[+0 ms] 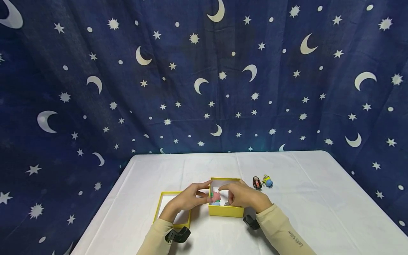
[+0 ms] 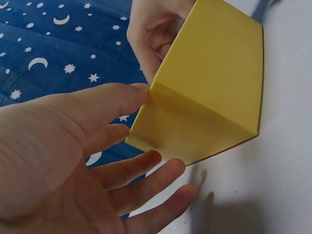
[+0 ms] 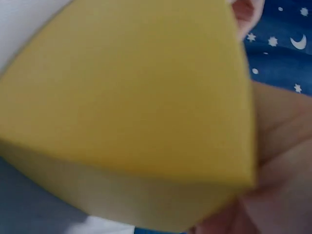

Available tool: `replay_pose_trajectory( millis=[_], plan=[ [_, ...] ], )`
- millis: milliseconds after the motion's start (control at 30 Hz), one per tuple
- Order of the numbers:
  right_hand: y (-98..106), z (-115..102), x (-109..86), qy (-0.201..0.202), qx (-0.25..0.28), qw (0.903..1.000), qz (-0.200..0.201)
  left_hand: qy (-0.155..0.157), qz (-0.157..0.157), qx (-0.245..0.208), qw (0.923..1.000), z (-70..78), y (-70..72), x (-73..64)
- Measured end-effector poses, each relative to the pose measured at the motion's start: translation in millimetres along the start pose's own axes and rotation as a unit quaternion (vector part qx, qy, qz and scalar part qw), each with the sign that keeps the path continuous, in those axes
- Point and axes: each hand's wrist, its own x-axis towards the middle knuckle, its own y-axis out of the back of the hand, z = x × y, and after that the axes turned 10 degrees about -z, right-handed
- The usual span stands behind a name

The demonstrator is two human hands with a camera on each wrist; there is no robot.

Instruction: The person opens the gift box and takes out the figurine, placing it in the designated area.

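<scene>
A yellow open-topped box [image 1: 226, 211] with a pale interior stands on the table. Inside it at the left lies a pink toy [image 1: 215, 196] with green bits, with a light blue piece [image 1: 215, 203] in front of it. My left hand [image 1: 190, 197] is at the box's left wall; in the left wrist view its thumb touches the box corner and the other fingers are spread. My right hand [image 1: 241, 194] reaches over the right wall, fingers inside the box. A small grey thing [image 1: 227, 203] shows by its fingertips; I cannot tell whether they hold it.
A yellow-rimmed lid [image 1: 157, 212] lies on the white table left of the box, partly under the left forearm. Behind the right hand are a dark-haired figurine in black and red [image 1: 256, 182] and a yellow and blue figurine [image 1: 267, 181]. A starry blue curtain [image 1: 191, 95] hangs behind.
</scene>
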Motion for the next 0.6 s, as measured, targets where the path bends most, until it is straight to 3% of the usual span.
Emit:
replay_pose_trajectory(
  millis=[133, 333, 600],
  plan=[
    [7.9, -4.9, -8.1, -0.013, 0.023, 0.9995, -0.019, -0.004, 0.003, 0.001, 1.0, 0.5, -1.0, 0.1],
    [13.3, -13.6, -17.0, -0.061, 0.003, 0.9981, -0.012, 0.0, -0.008, -0.053, 0.9986, 3.5, -3.1, -0.4],
    [6.9, -11.6, -15.6, -0.041, -0.037, 0.9985, 0.008, -0.007, -0.031, -0.084, 0.996, 5.9, -4.7, -1.6]
  ],
)
